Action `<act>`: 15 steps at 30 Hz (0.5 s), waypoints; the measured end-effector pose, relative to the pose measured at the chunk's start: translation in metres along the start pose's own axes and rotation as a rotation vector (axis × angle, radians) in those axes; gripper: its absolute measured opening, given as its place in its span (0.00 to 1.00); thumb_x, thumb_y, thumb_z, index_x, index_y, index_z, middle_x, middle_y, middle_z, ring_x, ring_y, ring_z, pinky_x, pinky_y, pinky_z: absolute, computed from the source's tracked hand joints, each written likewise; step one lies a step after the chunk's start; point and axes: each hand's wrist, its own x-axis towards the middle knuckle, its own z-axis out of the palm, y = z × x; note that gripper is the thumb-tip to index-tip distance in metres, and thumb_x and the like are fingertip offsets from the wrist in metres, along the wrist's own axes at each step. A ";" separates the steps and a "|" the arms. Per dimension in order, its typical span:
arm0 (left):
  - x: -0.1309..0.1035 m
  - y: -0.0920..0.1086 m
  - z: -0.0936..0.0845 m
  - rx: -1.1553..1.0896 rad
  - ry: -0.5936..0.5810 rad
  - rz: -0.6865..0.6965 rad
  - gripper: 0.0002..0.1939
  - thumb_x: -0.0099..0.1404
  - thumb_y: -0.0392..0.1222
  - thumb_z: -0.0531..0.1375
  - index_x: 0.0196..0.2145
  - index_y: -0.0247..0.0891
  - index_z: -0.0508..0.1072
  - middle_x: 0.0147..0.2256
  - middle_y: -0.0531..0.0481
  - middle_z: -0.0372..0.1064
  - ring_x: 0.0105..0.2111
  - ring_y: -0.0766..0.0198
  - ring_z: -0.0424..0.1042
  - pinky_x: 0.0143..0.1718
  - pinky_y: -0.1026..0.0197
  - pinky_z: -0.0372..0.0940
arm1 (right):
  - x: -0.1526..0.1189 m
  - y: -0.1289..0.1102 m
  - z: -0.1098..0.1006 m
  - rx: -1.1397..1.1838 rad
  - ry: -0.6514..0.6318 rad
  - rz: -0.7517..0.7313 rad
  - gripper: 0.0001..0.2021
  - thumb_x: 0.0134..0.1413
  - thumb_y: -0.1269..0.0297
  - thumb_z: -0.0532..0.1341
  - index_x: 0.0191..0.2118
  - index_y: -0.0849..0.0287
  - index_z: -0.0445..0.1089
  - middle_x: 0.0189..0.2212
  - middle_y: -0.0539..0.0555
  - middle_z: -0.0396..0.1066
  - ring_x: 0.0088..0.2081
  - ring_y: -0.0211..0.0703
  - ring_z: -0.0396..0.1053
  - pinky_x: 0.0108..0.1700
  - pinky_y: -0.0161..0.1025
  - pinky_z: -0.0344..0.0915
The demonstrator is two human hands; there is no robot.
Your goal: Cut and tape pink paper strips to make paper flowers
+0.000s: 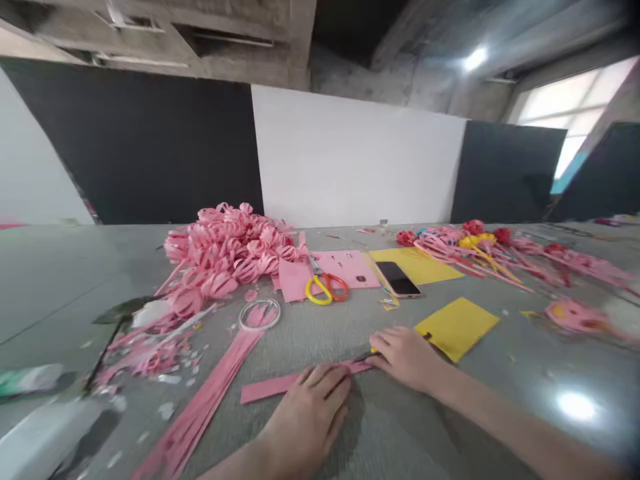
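We judge slitting in hand: pink strip (270, 389) under our left hand (311, 417), fingers flat, unclenched; right hand's (406, 357) fingers grasp a dark tool (363, 358), perhaps a cutter, blurred. Next calls for firm pressing.

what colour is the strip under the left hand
Pink; the strip under the left hand shows best in the head view.

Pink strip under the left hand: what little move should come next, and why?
Maybe slide the left hand slightly away from the slim dark tool: that hand lies on the pink strip, and the tool, seemingly held in the right hand, looks close by.
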 end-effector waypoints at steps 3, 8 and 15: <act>0.000 0.002 0.000 0.004 0.013 0.007 0.18 0.62 0.37 0.48 0.50 0.38 0.59 0.50 0.49 0.60 0.49 0.58 0.57 0.49 0.52 0.58 | -0.002 -0.001 0.000 0.003 0.013 -0.008 0.10 0.54 0.57 0.53 0.29 0.59 0.60 0.25 0.50 0.66 0.28 0.42 0.64 0.28 0.37 0.50; -0.001 0.004 -0.003 -0.033 0.039 0.007 0.17 0.62 0.36 0.49 0.49 0.39 0.60 0.49 0.49 0.61 0.49 0.59 0.58 0.49 0.53 0.58 | -0.003 -0.001 -0.002 0.017 0.028 -0.025 0.11 0.55 0.57 0.52 0.29 0.60 0.61 0.25 0.51 0.66 0.29 0.42 0.64 0.29 0.36 0.50; 0.000 0.004 -0.006 -0.053 0.049 0.012 0.17 0.61 0.36 0.49 0.49 0.39 0.60 0.49 0.50 0.61 0.49 0.61 0.57 0.50 0.54 0.57 | -0.003 -0.002 -0.003 0.014 0.029 -0.040 0.12 0.57 0.58 0.50 0.29 0.60 0.61 0.25 0.51 0.66 0.28 0.41 0.63 0.29 0.36 0.50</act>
